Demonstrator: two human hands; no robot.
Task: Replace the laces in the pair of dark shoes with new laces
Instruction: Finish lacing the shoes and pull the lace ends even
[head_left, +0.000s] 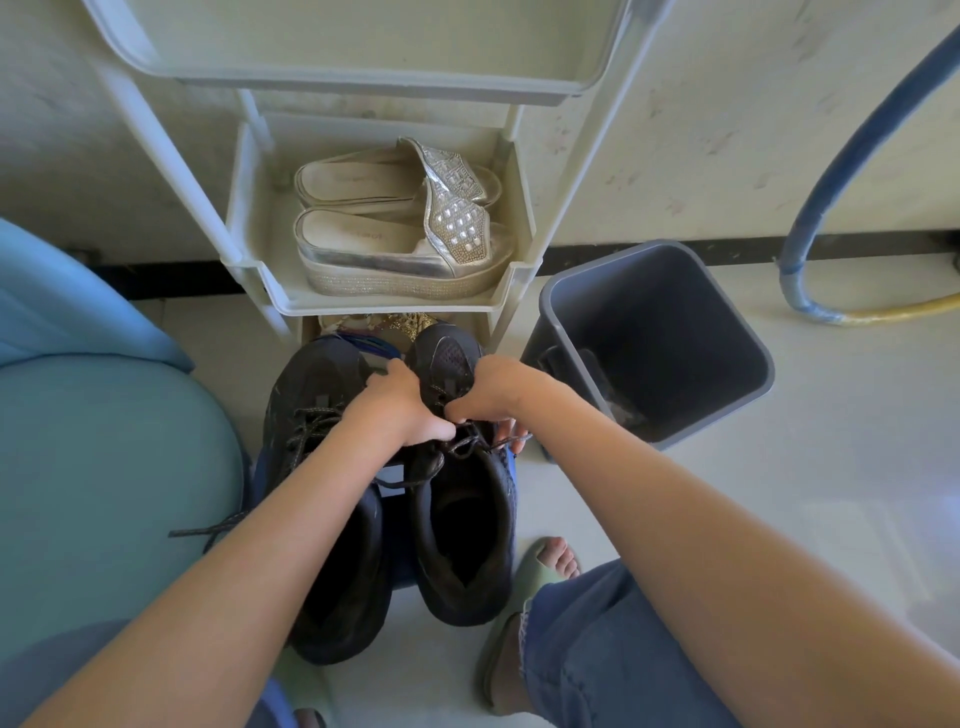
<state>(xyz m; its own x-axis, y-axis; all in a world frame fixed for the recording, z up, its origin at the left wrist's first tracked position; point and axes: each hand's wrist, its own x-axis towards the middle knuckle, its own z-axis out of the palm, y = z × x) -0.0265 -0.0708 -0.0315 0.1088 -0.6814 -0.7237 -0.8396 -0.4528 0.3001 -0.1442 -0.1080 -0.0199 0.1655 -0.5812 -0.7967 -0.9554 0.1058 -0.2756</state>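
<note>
We judge ourselves very near the start: both dark shoes carry worn laces, and no new lace is threaded in either. The left shoe (317, 384) stands untouched, its flecked lace (306, 431) crossed through the eyelets, with one loose end (208, 530) trailing left against the blue-green cushion (104, 467). The right shoe (462, 519) stands just beside it, toe pointing far towards the shoe rack (270, 291), and that is where we work. Our left hand (395, 410) and right hand (493, 395) meet over its upper eyelets, knuckles up and fingers curled. The thumbs come together on the old lace (467, 447) at its knot or top crossing, so both hands pinch it, though the fingertips are partly hidden. The lace lies directly under the grip, its slack loops spilling near, towards the shoe's opening. A bundle of blue strands (374, 345) sits at the far end between the two toes; whether these are the new laces we cannot tell. Left to do: unpick both shoes fully, then relace each.
</note>
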